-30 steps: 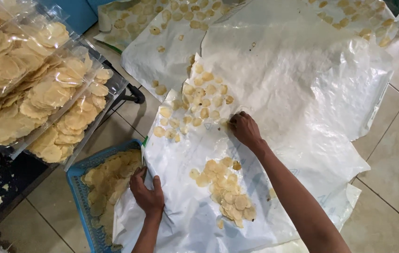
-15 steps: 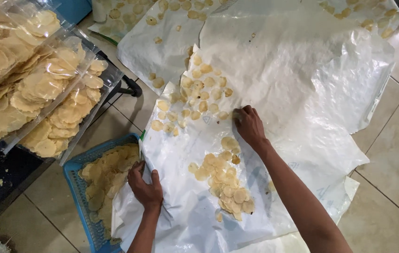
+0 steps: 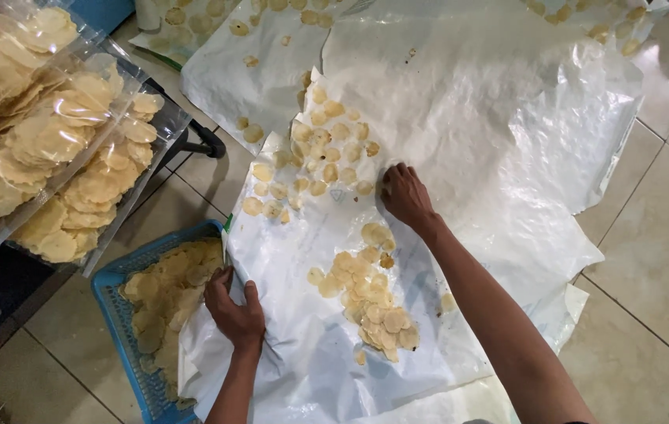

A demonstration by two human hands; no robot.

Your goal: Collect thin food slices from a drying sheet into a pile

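I'm looking at a small home food workshop: crackers (image 3: 366, 302) drying on white sheets (image 3: 499, 133) spread over a tiled floor (image 3: 664, 259), bagged crackers (image 3: 52, 149) stacked alongside, a blue basket (image 3: 118, 330) of more.

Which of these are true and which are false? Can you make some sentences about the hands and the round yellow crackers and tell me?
1. The left hand grips the edge of the white sheet. True.
2. The right hand holds a spoon. False: it rests bare on the sheet beside the loose crackers.
3. The blue basket has crackers in it. True.
4. The bagged crackers lie on the sheet. False: they sit off to the side, away from it.
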